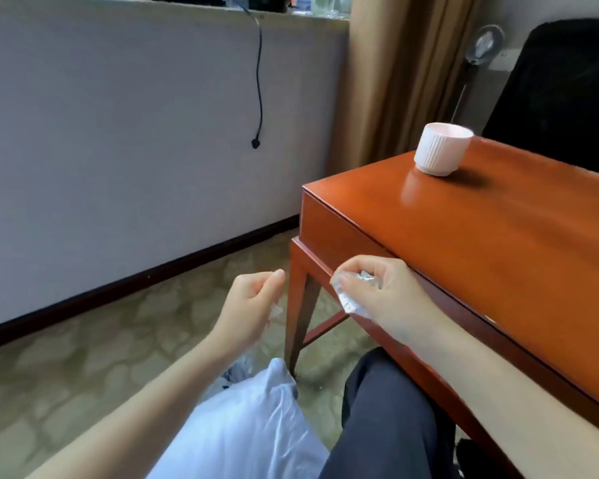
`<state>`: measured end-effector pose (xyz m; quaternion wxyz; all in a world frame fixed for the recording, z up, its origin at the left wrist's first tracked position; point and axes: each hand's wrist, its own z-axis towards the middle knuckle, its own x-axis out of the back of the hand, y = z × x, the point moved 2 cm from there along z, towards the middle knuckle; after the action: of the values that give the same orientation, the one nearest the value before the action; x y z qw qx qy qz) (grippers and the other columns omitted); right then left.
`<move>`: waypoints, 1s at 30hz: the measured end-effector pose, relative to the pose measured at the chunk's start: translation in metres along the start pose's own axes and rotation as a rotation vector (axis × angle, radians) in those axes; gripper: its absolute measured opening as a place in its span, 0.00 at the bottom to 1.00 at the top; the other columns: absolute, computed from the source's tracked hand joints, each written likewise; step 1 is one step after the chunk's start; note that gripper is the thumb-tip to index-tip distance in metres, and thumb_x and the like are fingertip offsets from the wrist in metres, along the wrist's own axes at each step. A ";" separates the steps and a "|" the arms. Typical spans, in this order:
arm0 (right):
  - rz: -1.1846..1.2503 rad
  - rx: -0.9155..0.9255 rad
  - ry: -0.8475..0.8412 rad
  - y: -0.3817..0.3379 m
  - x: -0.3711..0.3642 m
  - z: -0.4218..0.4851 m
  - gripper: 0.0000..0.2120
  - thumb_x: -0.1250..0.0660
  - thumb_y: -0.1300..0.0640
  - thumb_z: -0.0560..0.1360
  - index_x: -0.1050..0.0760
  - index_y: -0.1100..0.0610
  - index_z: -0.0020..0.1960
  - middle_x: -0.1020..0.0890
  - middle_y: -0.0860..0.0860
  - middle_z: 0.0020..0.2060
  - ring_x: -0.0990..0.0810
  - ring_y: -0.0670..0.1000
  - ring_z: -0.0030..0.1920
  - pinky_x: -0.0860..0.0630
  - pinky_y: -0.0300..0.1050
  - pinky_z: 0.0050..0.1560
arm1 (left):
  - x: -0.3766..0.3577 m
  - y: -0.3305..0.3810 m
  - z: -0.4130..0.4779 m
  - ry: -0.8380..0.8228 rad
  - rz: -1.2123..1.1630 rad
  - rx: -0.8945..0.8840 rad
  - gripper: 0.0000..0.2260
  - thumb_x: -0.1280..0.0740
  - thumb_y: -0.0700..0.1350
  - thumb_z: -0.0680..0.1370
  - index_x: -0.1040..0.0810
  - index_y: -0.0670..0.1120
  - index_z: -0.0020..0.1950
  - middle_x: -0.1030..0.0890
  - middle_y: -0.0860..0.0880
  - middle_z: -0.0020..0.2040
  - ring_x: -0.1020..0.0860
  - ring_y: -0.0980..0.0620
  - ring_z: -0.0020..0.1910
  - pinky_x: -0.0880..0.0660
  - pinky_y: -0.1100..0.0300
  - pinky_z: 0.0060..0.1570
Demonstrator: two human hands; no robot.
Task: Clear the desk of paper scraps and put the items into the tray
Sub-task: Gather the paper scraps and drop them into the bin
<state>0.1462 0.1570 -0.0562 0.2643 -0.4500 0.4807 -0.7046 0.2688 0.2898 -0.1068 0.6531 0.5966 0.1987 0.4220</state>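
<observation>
Sitting along the front edge of the table (481,243), near its front-left corner, we hold both hands out over the floor, clear of the tabletop. Our right hand (384,292) pinches a crumpled scrap (351,299) between thumb and fingers, just in front of the drawer face and above the table's slanted leg. The scrap looks thin, pale and shiny, creased into sharp folds; we cannot say whether it is paper or film. Our left hand (253,302) hangs beside it, a little apart, fingers loosely curled with the thumb near the forefinger. A wisp of clear film shows under the palm, but we cannot tell whether the hand grips it.

Below the left forearm a white plastic bag (256,416) bulges, smooth and translucent, next to our dark trouser leg (391,420). On the glossy red-brown tabletop a white ribbed cup (441,148) stands upright near the far-left corner, mirrored in the varnish. A black cable (258,81) dangles down the pale wall, a tan curtain (395,74) hangs behind the table, and a black chair (561,84) stands at the far edge. Patterned greenish carpet (101,340) covers the floor.
</observation>
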 end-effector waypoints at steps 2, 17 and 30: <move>0.030 -0.044 -0.062 0.013 -0.029 0.015 0.08 0.34 0.59 0.73 0.21 0.55 0.36 0.23 0.42 0.28 0.27 0.39 0.31 0.30 0.29 0.32 | 0.020 -0.033 -0.002 0.050 -0.087 0.154 0.20 0.42 0.43 0.81 0.41 0.46 0.29 0.43 0.56 0.22 0.44 0.58 0.20 0.44 0.68 0.21; -0.001 -0.612 -0.352 0.146 -0.213 0.085 0.07 0.41 0.61 0.73 0.29 0.56 0.36 0.39 0.45 0.21 0.43 0.45 0.20 0.45 0.35 0.23 | 0.115 -0.270 -0.024 0.634 -0.421 0.982 0.16 0.44 0.42 0.79 0.40 0.47 0.31 0.41 0.50 0.25 0.45 0.52 0.24 0.47 0.59 0.27; -0.088 -0.770 -0.506 0.211 -0.311 0.092 0.14 0.44 0.55 0.77 0.31 0.61 0.36 0.30 0.59 0.31 0.26 0.56 0.32 0.30 0.40 0.25 | 0.111 -0.353 -0.037 0.339 -0.043 1.139 0.14 0.46 0.45 0.81 0.35 0.50 0.35 0.34 0.51 0.33 0.35 0.52 0.32 0.35 0.59 0.34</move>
<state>0.3569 0.2827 -0.3547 0.1570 -0.6933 0.6081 -0.3534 0.4141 0.4237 -0.4220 0.1980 0.7732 0.5074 0.3249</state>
